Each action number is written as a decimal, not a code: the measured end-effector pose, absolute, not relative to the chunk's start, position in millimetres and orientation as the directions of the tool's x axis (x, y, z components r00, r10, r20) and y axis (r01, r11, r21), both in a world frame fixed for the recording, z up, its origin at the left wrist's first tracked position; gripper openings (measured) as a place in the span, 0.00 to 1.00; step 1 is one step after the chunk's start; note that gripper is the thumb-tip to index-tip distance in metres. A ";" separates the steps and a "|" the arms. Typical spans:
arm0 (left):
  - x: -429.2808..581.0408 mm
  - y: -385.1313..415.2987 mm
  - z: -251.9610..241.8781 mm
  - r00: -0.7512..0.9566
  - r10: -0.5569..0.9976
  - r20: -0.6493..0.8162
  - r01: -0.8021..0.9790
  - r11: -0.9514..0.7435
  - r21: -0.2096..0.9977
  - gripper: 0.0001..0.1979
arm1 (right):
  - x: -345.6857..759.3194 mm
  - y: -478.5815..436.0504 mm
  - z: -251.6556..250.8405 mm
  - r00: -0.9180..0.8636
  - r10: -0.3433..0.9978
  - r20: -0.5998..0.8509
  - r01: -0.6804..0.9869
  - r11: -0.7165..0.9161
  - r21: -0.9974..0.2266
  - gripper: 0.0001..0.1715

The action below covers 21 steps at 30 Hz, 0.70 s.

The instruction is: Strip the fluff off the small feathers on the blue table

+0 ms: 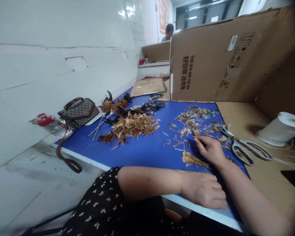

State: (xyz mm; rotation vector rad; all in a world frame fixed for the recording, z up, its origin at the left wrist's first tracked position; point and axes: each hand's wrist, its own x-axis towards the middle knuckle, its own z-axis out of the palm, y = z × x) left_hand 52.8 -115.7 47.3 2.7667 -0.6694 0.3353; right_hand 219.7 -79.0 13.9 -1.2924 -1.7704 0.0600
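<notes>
My right hand [210, 150] is over the right part of the blue table mat, thumb and index fingertip pressed together in a pinch. At the fingertips lie small brown and white feather scraps; whatever sits in the pinch is too small to make out. A bundle of tan feathers [192, 159] rests just below this hand. My left hand [203, 190] lies back-up at the near table edge, fingers curled into a loose fist, with no object showing. Farther left is a big heap of brown feathers [135, 125]. Scissors with grey handles [243, 149] lie right of my right hand.
A tall cardboard box [208, 65] stands behind the mat [147, 154]. Loose trimmings [194, 113] are scattered before it. A white spool [281, 127] is at the right. A brown handbag [80, 113] and a red-capped bottle [52, 124] sit left. Another person [169, 32] is far back.
</notes>
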 end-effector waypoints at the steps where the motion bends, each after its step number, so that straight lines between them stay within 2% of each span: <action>1: 54.5 -114.9 46.6 0.871 -0.412 0.268 -0.469 -0.860 0.201 0.22 | 218.5 -79.8 14.8 -0.041 0.780 0.625 0.729 0.451 -0.515 0.15; 4: 59.2 -111.9 36.6 0.862 -0.414 0.292 -0.474 -0.862 0.178 0.21 | 214.7 -82.5 18.1 -0.072 0.795 0.603 0.717 0.461 -0.523 0.15; 9: 60.2 -106.4 11.3 0.788 -0.388 0.478 -0.500 -0.856 0.129 0.15 | 208.3 -86.5 22.1 -0.091 0.823 0.561 0.698 0.454 -0.554 0.15; 13: 55.1 -103.6 2.7 0.769 -0.341 0.541 -0.483 -0.864 0.141 0.10 | 206.5 -88.5 21.5 -0.038 0.843 0.536 0.703 0.404 -0.585 0.16; 17: 51.0 -101.0 0.5 0.770 -0.275 0.576 -0.437 -0.885 0.162 0.09 | 231.4 -86.5 29.4 0.131 0.853 0.505 0.738 0.257 -0.625 0.18; 21: 49.0 -101.1 -0.8 0.764 -0.239 0.599 -0.417 -0.892 0.175 0.11 | 297.6 -71.0 57.8 0.344 0.855 0.388 0.741 0.006 -0.671 0.25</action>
